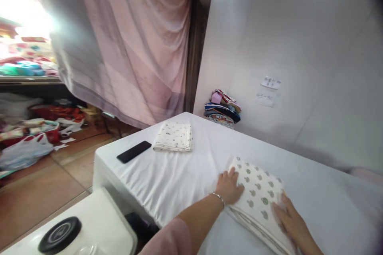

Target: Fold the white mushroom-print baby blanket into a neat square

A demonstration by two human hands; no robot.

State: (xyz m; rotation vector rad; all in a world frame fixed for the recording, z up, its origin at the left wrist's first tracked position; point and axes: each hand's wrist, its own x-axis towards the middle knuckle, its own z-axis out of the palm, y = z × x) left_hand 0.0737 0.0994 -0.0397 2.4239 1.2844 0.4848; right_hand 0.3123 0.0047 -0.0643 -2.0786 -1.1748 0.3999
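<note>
A folded white cloth point(260, 179) printed with small grey-green motifs lies on the white-covered table point(197, 179). Its folded layers show along the near edge. My left hand point(229, 188), with a bracelet at the wrist, rests on the cloth's left edge with its fingers apart. On the right side of the same cloth, my right hand point(289, 219) lies with fingers stretched out, slightly blurred. Farther off to the left sits a second folded white cloth point(173, 137) with a small scattered print, and close beside it is a black phone-like slab point(134, 152).
A cream machine-like body point(104, 219) with a black round knob point(60, 234) stands at the lower left. Behind the table, a stack of folded fabrics point(223, 108) leans near the wall. A pink curtain point(143, 40) hangs beyond; bags and cloth point(26, 151) crowd the floor.
</note>
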